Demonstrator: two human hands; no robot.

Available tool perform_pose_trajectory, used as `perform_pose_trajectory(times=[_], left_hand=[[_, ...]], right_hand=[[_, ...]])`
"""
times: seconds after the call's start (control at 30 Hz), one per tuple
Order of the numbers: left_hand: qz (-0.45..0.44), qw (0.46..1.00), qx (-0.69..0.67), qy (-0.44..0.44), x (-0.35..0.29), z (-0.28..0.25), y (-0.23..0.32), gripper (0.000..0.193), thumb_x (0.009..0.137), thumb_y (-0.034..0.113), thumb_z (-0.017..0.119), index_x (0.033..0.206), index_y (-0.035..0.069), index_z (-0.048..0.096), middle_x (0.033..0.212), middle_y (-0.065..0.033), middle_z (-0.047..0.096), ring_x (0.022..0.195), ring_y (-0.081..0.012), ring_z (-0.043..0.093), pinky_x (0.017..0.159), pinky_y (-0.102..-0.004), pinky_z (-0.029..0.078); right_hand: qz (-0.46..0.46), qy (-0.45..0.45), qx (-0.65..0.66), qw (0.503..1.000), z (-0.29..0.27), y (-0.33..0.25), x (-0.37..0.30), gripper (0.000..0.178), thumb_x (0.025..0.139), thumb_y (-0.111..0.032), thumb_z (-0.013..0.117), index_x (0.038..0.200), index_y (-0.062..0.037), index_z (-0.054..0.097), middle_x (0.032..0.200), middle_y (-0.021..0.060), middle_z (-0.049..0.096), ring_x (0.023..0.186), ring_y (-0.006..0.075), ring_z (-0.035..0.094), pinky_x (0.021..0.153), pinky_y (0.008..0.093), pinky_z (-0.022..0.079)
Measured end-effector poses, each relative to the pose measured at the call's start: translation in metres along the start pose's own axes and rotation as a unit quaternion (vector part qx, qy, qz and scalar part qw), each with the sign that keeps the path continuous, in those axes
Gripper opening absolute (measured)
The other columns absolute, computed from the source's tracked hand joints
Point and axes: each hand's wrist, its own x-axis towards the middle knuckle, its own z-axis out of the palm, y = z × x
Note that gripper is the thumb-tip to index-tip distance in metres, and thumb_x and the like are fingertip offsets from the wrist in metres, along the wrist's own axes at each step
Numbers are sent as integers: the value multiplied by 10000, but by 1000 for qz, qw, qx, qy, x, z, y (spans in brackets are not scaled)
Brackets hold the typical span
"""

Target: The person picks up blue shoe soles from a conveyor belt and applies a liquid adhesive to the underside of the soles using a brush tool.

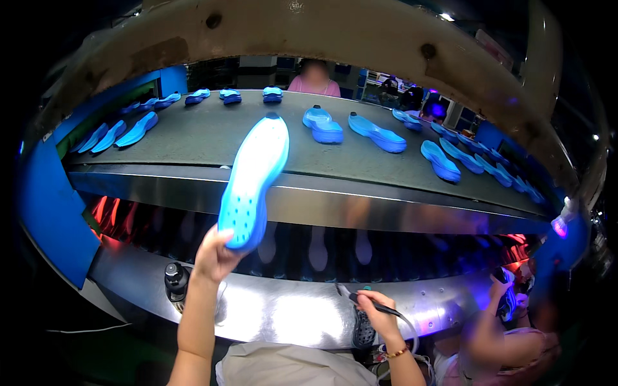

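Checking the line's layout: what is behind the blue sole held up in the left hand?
Behind the raised blue sole lies the grey conveyor belt with more blue soles; the strip it covers is hidden.

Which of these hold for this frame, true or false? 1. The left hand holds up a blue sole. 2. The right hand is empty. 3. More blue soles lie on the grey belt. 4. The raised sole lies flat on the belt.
1. True: the left hand grips the blue sole by its lower end.
2. False: the right hand holds a thin dark tool with a cord.
3. True: several soles lie on the grey belt.
4. False: it is held in the air, in front of the belt's metal edge.
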Motion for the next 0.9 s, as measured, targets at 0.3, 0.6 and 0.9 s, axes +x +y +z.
perform_pose_trajectory(times=[0.3,0.6,0.9], left_hand=[[-358,920,-160,17,-123,-38,-156,603,759,208,599,1254,-24,344,1138,-213,506,1063,-343,505,945,-479,372],[-345,921,-180,2,-103,15,-167,983,696,802,97,1341,80,271,1273,-185,403,1121,-363,436,965,-490,327],[-342,918,-200,-4,-114,24,-173,908,763,735,38,1280,58,352,1142,-192,499,1042,-295,507,905,-435,397]], right_hand=[[39,40,325,944,0,15,-65,242,751,33,584,986,84,557,971,206,602,863,233,612,807,302,486],[52,-52,340,938,30,12,-45,223,757,10,551,962,83,601,969,192,616,886,211,596,882,322,416],[38,-7,186,982,38,-2,-6,156,761,-32,619,897,44,628,809,81,640,719,92,568,666,204,444]])
